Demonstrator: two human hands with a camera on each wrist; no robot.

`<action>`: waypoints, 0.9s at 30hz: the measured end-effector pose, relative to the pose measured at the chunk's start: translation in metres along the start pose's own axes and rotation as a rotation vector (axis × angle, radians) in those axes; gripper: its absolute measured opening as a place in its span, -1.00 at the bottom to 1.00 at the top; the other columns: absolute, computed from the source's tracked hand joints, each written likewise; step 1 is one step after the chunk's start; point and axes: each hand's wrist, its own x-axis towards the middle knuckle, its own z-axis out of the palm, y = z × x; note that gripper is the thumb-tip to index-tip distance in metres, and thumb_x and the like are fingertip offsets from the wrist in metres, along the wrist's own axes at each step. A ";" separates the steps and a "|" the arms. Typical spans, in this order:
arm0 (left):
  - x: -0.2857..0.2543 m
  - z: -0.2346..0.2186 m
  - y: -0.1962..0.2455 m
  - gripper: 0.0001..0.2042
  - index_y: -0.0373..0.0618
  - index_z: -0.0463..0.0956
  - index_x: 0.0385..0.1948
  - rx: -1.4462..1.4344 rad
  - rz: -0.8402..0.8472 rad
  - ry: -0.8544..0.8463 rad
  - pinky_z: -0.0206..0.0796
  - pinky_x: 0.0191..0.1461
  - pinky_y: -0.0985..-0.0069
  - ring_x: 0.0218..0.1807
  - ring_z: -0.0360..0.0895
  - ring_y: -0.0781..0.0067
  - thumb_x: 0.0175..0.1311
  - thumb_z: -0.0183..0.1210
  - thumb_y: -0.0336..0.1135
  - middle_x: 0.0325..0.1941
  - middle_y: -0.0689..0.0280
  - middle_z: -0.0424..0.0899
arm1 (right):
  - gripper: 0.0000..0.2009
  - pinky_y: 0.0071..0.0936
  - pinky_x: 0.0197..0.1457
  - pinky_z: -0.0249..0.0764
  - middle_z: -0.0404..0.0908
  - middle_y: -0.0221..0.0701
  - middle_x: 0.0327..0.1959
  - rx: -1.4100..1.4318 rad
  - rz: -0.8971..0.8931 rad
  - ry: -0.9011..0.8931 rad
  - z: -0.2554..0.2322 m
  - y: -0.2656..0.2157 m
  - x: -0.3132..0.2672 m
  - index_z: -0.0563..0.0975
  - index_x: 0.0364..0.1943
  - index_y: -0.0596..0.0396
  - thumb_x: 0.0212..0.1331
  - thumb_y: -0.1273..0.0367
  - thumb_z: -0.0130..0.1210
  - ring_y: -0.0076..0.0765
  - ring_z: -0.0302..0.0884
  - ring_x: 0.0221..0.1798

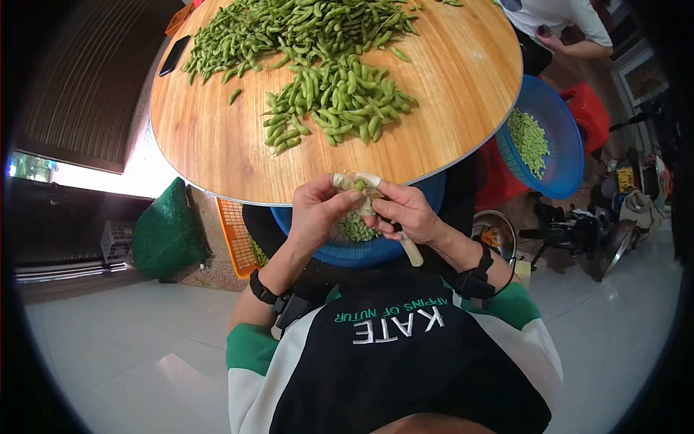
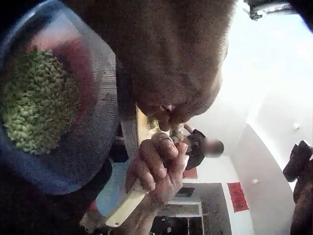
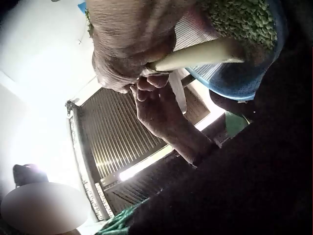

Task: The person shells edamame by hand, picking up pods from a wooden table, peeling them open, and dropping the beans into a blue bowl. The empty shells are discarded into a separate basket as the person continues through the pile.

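My left hand [image 1: 316, 210] and right hand [image 1: 408, 211] meet just in front of the table edge. Between the fingertips is a green soybean pod [image 1: 359, 186], pinched by the left hand. My right hand grips a cream-coloured handle [image 1: 412, 252], which sticks out below the fist; the tool's other end is hidden in the fingers. Pale coverings [image 1: 369, 179] wrap some fingertips. Below the hands, a blue basin [image 1: 329, 257] holds shelled beans [image 1: 354, 228]. In the right wrist view the handle [image 3: 195, 55] points toward this basin.
A round wooden table [image 1: 210, 155] bears a small pile of pods [image 1: 336, 101] and a larger heap [image 1: 289, 32] behind. A phone [image 1: 174, 56] lies at its left edge. On the right stand another blue basin [image 1: 564, 155] and a seated person [image 1: 571, 22]. An orange crate [image 1: 233, 235] stands left.
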 end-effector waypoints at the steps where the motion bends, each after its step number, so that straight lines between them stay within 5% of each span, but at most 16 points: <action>1: -0.001 0.000 -0.001 -0.78 -0.24 0.55 -0.16 0.001 0.021 -0.005 0.09 -0.56 0.79 -0.58 0.35 0.78 0.13 0.22 -0.53 -0.46 0.43 0.61 | -0.55 -0.82 -0.63 0.20 0.49 -0.45 -0.38 -0.001 0.002 0.000 0.000 0.000 -0.001 0.20 0.30 0.13 0.33 0.40 -0.10 -0.78 0.23 -0.58; 5: -0.001 0.002 -0.007 -0.81 -0.22 0.53 -0.18 -0.096 0.073 -0.004 0.08 -0.58 0.77 -0.58 0.33 0.77 0.15 0.19 -0.52 -0.47 0.41 0.59 | -0.57 -0.82 -0.62 0.19 0.51 -0.45 -0.39 -0.107 -0.022 0.025 0.000 -0.001 -0.002 0.26 0.26 0.14 0.31 0.44 -0.08 -0.79 0.23 -0.60; 10: 0.002 -0.001 -0.002 -0.91 -0.19 0.51 -0.30 -0.398 -0.191 -0.230 0.04 -0.64 0.71 -0.64 0.27 0.71 0.19 0.16 -0.46 -0.57 0.39 0.50 | -0.61 -0.82 -0.64 0.15 0.54 -0.44 -0.37 -0.170 -0.063 -0.003 -0.012 0.002 -0.004 0.33 0.22 0.14 0.29 0.47 -0.08 -0.80 0.21 -0.62; 13: 0.002 0.004 0.001 -0.91 -0.23 0.49 -0.32 -0.540 -0.278 -0.279 0.08 -0.67 0.71 -0.68 0.24 0.68 0.15 0.15 -0.48 -0.62 0.39 0.44 | -0.60 -0.72 -0.57 0.29 0.57 -0.40 -0.38 -0.112 -0.040 -0.070 -0.020 0.002 0.000 0.36 0.18 0.17 0.24 0.49 0.00 -0.69 0.34 -0.57; 15: 0.004 0.006 -0.001 -0.91 -0.22 0.48 -0.34 -0.511 -0.280 -0.232 0.08 -0.67 0.71 -0.69 0.24 0.68 0.15 0.15 -0.47 -0.63 0.39 0.43 | -0.59 -0.59 -0.40 0.44 0.58 -0.35 -0.39 -1.069 -0.836 -0.005 -0.023 0.011 0.009 0.39 0.14 0.21 0.16 0.50 0.10 -0.54 0.49 -0.45; 16: 0.004 0.007 -0.002 -0.92 -0.22 0.48 -0.36 -0.476 -0.280 -0.189 0.07 -0.67 0.71 -0.69 0.24 0.68 0.15 0.14 -0.46 -0.65 0.39 0.42 | -0.59 -0.59 -0.40 0.44 0.58 -0.35 -0.39 -1.068 -0.833 -0.004 -0.020 0.011 0.004 0.39 0.14 0.21 0.16 0.50 0.10 -0.54 0.49 -0.45; 18: 0.003 0.010 -0.007 -0.94 -0.21 0.49 -0.37 -0.389 -0.252 -0.163 0.05 -0.68 0.70 -0.69 0.24 0.69 0.16 0.14 -0.46 -0.64 0.41 0.43 | -0.60 -0.51 -0.23 0.49 0.60 -0.28 -0.37 -1.005 -0.454 0.130 -0.013 0.005 -0.007 0.43 0.05 0.25 0.08 0.50 0.18 -0.42 0.58 -0.34; 22: 0.001 0.017 -0.008 -0.95 -0.19 0.49 -0.40 -0.242 -0.189 -0.125 0.00 -0.71 0.70 -0.71 0.26 0.68 0.16 0.15 -0.44 -0.63 0.41 0.45 | -0.61 -0.59 -0.31 0.46 0.60 -0.32 -0.39 -0.898 -0.524 0.220 -0.012 0.010 0.000 0.45 -0.01 0.29 0.04 0.50 0.23 -0.52 0.55 -0.39; 25: -0.008 0.010 -0.001 -0.94 -0.20 0.48 -0.41 -0.276 -0.246 -0.102 0.02 -0.68 0.72 -0.68 0.29 0.71 0.16 0.15 -0.43 -0.62 0.40 0.48 | -0.67 -0.51 -0.31 0.47 0.58 -0.25 -0.41 -0.859 -0.480 0.207 -0.013 0.008 0.000 0.47 -0.09 0.25 0.05 0.45 0.22 -0.38 0.57 -0.41; 27: -0.026 -0.009 0.024 -0.91 -0.25 0.49 -0.41 0.220 -0.158 -0.048 0.16 -0.60 0.68 -0.63 0.34 0.67 0.18 0.15 -0.43 -0.60 0.38 0.51 | -0.70 -0.47 -0.39 0.43 0.55 -0.24 -0.49 -1.069 -0.400 0.058 -0.017 0.000 -0.003 0.47 -0.13 0.24 0.06 0.42 0.22 -0.33 0.54 -0.49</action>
